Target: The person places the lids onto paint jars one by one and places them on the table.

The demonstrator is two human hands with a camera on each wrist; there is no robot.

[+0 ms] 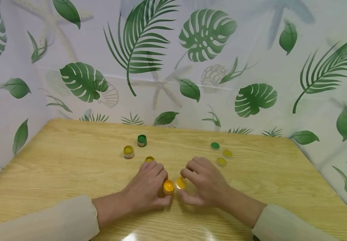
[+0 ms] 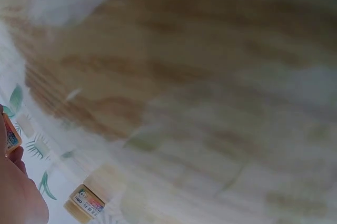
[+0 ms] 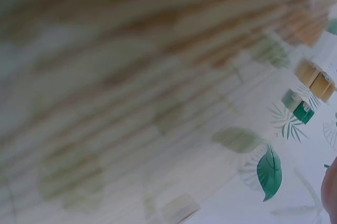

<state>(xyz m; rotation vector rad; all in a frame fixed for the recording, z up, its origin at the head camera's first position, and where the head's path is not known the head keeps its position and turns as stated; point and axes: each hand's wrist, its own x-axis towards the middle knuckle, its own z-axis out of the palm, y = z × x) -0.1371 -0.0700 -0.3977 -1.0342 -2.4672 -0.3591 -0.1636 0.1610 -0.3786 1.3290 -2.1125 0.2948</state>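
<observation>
My left hand (image 1: 147,185) grips a small open jar of orange paint (image 1: 168,187) low over the table, its mouth facing up. The same orange jar (image 2: 11,135) shows at the left edge of the left wrist view, partly covered by the fingers. Just right of the jar, my right hand (image 1: 204,184) pinches a round orange-yellow lid (image 1: 180,183) between thumb and fingers. Lid and jar are apart by a small gap. Behind the left knuckles sits an uncapped yellow paint jar (image 1: 149,159), its lower part hidden.
Farther left stand another open yellow jar (image 1: 128,151) and an open green jar (image 1: 142,140). Beyond the right hand lie a green lid (image 1: 215,146) and two yellow lids (image 1: 227,154). The wooden table (image 1: 71,160) ends at a leaf-printed cloth (image 1: 167,90).
</observation>
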